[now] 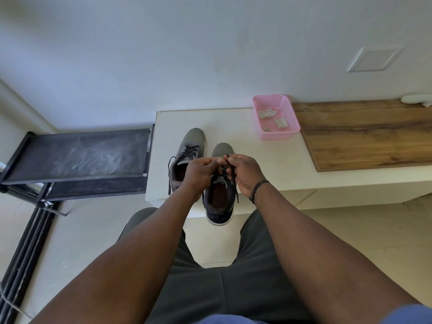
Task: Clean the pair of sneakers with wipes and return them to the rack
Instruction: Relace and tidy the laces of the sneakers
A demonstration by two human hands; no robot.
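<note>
Sneakers, grey with dark laces, stand side by side on the white bench (268,160), toes toward the wall; all places below I give relative to this bench.

Head view. I see the left sneaker (189,155) wholly on the bench top near its left edge, its lace ends hanging loose down its left side. The right sneaker (219,202) stands just beside it, nearer to me, its heel and white sole rim projecting past the bench's front edge. My left hand (201,174) and my right hand (245,174) meet above the right sneaker's tongue. The fingers of each hand are curled and pinch the dark lace (230,170) of that shoe, the fingertips of the two hands nearly touching. I cannot tell whether a knot is formed, as the hands hide it. A dark band (257,189) circles my right wrist.

At the bench's far edge, against the wall, sits a pink basket (292,132) holding several crumpled wipes (267,113). A wooden board (364,134) covers the bench top to the right of the basket, touching it. A black rack (77,155) stands against the bench's left end, its top shelf scuffed and dusty. My seated legs in dark shorts (233,288) are in front of the bench.
</note>
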